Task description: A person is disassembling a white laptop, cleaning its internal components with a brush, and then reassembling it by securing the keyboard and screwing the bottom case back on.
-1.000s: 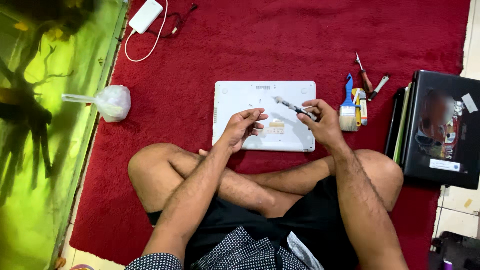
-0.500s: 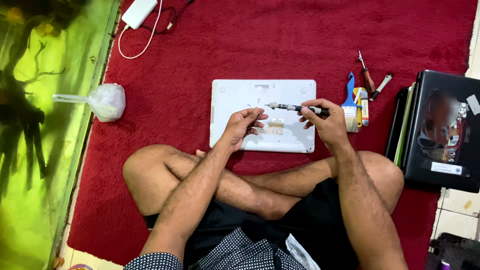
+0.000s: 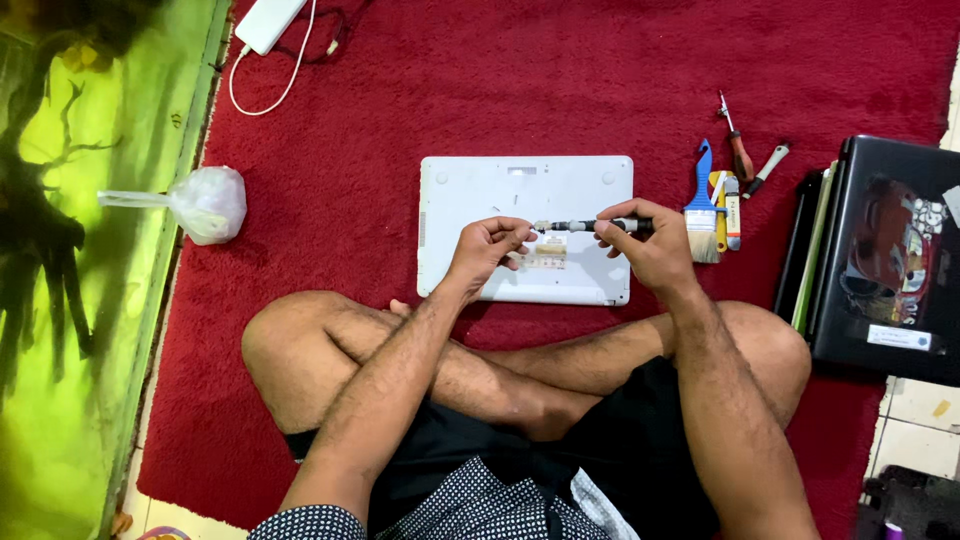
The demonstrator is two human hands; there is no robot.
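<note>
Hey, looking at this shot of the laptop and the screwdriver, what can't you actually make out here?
All in the head view:
- Screwdriver tip: too small, and covered by the left hand fingertips.
- Screwdriver handle: wrapped inside the right hand.
- Laptop underside: partly hidden by both hands.
- White charger: cut off by the top edge.
- Plastic bag contents: too cloudy to tell.

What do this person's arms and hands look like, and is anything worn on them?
Both forearms are bare and hairy, with no watch, bracelet or glove to be seen. The left hand and the right hand show no rings that I can make out. At the bottom edge a dark sleeve with small white dots covers the left upper arm.
</note>
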